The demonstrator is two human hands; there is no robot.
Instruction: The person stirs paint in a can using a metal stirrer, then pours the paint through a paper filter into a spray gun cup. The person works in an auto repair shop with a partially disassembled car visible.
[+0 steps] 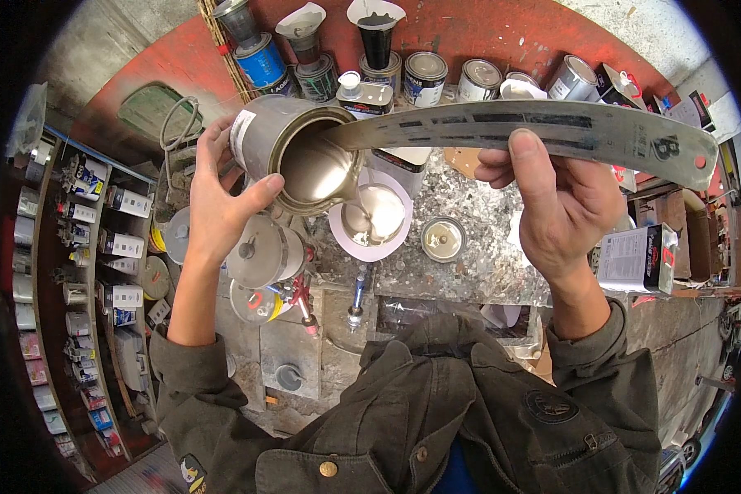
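My left hand (pixel 226 181) grips a metal paint can (pixel 263 132) from its side, tilted so that its mouth faces right and toward me. Silvery-beige paint fills its lower part, and a thin stream runs off its lip into a cup with a wide pale rim (pixel 399 239) on the bench, which holds similar paint. Between the thumb and fingers of my right hand (pixel 556 198) is a long flat metal mixing stick (pixel 502 128), marked with dark stripes. Its left end reaches into the can's mouth.
Right of the cup lies a small round lid (pixel 444 239) on the paint-spattered bench (pixel 486 222). Several cans (pixel 426 78) line the back edge. Large lidded containers (pixel 259 251) and a spray gun (pixel 302 305) are at left, near shelves of tins (pixel 82 247). A rectangular can (pixel 636 259) stands at right.
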